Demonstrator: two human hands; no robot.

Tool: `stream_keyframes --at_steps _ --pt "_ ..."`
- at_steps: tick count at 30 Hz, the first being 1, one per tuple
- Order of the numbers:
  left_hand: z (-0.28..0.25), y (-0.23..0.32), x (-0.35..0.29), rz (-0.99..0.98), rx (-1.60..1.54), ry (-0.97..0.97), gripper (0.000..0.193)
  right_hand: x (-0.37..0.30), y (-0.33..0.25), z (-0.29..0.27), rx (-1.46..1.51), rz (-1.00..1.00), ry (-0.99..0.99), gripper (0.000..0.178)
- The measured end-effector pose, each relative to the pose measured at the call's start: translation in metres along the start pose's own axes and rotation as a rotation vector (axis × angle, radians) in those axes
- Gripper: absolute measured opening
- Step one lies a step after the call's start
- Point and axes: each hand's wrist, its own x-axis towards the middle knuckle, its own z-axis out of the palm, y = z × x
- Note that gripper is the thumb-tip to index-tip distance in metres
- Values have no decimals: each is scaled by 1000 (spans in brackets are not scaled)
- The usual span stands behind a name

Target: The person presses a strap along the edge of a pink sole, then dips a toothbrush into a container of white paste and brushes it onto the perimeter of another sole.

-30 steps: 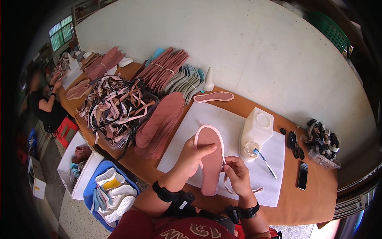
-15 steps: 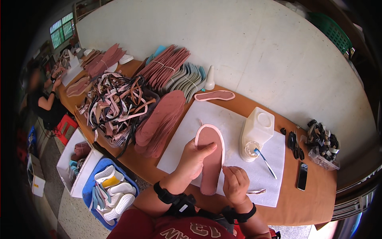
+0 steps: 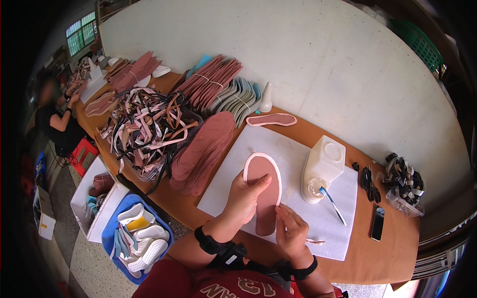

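Note:
My left hand [image 3: 242, 199] grips a brown-pink insole [image 3: 266, 216] from its left side, thumb pressed flat on the upper face and fingers beneath. A pale pink edging strip [image 3: 279, 185] runs round the insole's far rounded end and down its right side. There, my right hand [image 3: 292, 231] pinches the strip against the edge, with the fingertips together. Below them shows the insole's near end, without the strip. Close to my right hand lies a small scrap of strip [image 3: 315, 242] on the white foam sheet [image 3: 223, 191].
Right of the insole, a white glue bottle [image 3: 325, 156] stands beside an opening holding a blue-white brush [image 3: 333, 206]. A phone [image 3: 377, 223] and scissors [image 3: 369, 184] lie farther right. Leftward are stacked insoles [image 3: 203, 154] and a heap of strips [image 3: 146, 129]; a blue basket [image 3: 169, 238] stands below.
The view has shifted slightly. My right hand has moved a little up along the insole's right edge, still pinching the strip. My left hand keeps its grip.

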Motion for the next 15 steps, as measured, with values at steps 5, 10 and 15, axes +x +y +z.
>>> stream_keyframes --at_steps 5,10,15 --pt "-1 1 0 37 107 -82 30 8 -5 -6 363 452 62 10" --pt "0 -6 -2 12 179 -123 32 18 25 -9 496 469 -50 10" --pt "5 -6 -6 -4 189 -141 29 31 18 -11 577 575 -21 12"
